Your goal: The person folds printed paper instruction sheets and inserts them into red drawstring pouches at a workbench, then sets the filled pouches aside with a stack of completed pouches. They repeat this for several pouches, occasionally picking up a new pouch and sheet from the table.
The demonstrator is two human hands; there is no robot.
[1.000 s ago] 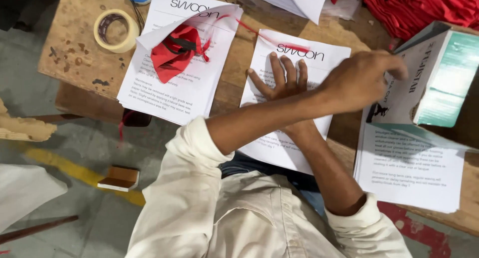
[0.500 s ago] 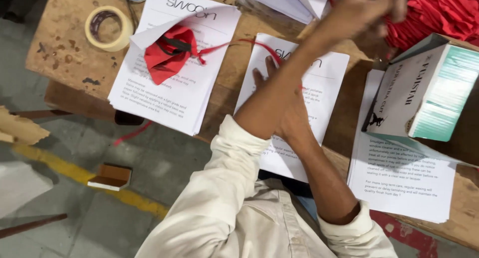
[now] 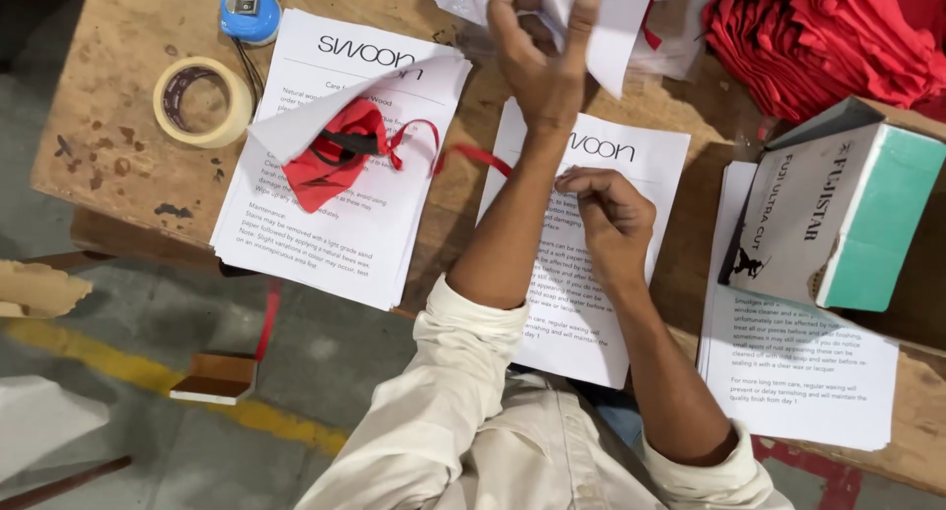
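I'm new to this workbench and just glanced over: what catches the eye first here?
The left hand, raised at the far edge of the wooden table, grips a white sheet, while the right hand presses on the printed sheet in the middle. On the left, a red cloth pouch lies on a paper stack; red fabric is piled at the far right.

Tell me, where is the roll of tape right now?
In the head view, the roll of tape lies flat near the wooden table's left end, just left of the paper stack, below the blue tape measure.
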